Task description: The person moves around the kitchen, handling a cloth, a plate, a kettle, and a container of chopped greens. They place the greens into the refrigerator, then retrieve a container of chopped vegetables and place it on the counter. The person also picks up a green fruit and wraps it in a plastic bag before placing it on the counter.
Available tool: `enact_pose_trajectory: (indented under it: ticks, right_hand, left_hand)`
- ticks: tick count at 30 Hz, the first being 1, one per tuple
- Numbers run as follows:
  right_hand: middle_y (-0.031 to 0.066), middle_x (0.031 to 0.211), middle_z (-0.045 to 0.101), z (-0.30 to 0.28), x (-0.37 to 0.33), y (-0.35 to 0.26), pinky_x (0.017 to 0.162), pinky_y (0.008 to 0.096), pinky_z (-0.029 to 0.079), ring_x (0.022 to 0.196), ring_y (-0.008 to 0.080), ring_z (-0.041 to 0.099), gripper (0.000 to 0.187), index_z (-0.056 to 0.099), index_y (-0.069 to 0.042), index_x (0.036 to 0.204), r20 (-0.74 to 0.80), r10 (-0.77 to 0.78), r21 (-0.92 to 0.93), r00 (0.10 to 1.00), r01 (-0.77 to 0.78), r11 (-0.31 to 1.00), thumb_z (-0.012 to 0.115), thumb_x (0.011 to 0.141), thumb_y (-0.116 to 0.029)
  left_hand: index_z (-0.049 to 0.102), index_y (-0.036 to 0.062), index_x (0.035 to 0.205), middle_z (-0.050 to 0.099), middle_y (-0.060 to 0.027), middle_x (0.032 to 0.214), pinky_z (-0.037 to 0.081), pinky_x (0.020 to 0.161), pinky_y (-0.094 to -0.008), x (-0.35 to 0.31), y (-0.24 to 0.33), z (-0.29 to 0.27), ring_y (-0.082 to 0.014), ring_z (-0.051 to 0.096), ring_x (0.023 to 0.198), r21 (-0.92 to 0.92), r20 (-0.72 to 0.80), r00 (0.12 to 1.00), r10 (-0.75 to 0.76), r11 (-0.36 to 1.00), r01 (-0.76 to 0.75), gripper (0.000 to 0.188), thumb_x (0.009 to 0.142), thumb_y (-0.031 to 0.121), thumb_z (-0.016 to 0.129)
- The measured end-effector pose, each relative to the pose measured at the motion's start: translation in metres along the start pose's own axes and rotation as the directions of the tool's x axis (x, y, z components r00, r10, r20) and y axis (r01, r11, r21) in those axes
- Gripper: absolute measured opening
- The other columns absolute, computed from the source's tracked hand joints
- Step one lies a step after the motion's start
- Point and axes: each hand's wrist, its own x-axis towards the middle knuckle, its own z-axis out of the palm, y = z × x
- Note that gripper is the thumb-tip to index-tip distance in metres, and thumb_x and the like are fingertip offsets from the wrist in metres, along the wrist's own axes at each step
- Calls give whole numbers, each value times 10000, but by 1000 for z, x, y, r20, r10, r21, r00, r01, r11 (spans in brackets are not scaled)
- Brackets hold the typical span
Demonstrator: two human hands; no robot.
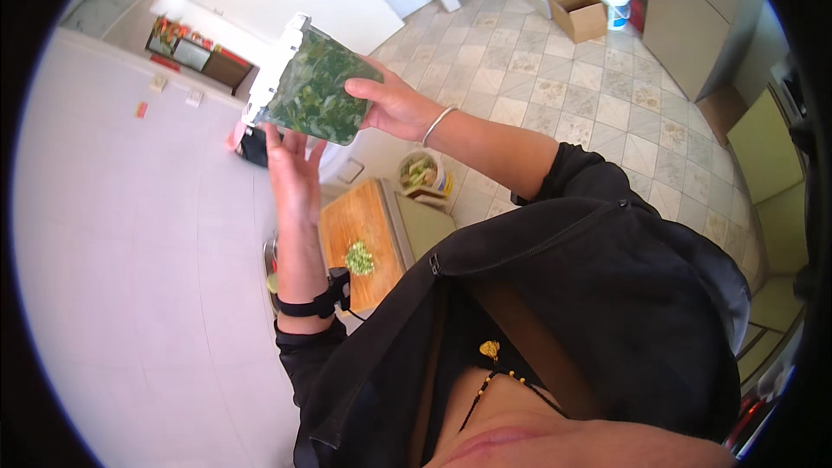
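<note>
A clear food container [321, 87] full of chopped green leafy stuff, with a white clip-on lid [279, 65], is held up and tilted on its side. My right hand [390, 102] grips its base end, thumb across the near face and the other fingers hidden behind. At the lower corner by the lid, my left hand [295, 169] has its bent fingers against the container, some of them partly behind it. Below, a wooden cutting board [351, 212] bears a small heap of chopped pale green vegetable [359, 258].
A bucket of vegetable scraps [419, 172] stands beyond the board. Across the tiled floor [555, 104] are a cardboard box [579, 16] and a white bucket [614, 2]. Greenish cabinets [767, 152] line the right; a white wall [130, 234] fills the left.
</note>
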Motion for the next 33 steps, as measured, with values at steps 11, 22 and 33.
enact_pose_trajectory:
  ticks: [11,22,33]
  right_hand:
    - [106,1325,347,5,-63,-104,806,364,507,1157,221,440,864,166,-89,1397,-228,-402,-402,887,291,868,730,744,-141]
    - [126,1390,212,-27,-82,-162,1077,383,231,1317,262,217,930,94,-80,1429,-22,-576,-719,817,388,577,719,752,-205]
    - [64,1446,219,-67,-79,-218,989,343,366,1308,187,262,685,164,-105,1436,106,-436,-722,893,371,585,552,874,-149]
  left_hand:
    - [293,32,1340,431,-102,1282,365,998,-382,38,-15,160,-220,436,1177,-225,256,948,188,965,-131,661,829,249,651]
    - [330,59,1329,451,-88,1272,374,994,-400,80,-33,226,-236,444,1180,-530,377,885,273,847,-36,704,780,312,691]
    - [330,154,1346,392,-128,1327,434,821,-570,162,-40,244,-362,419,1171,-649,405,863,302,760,38,843,691,563,668]
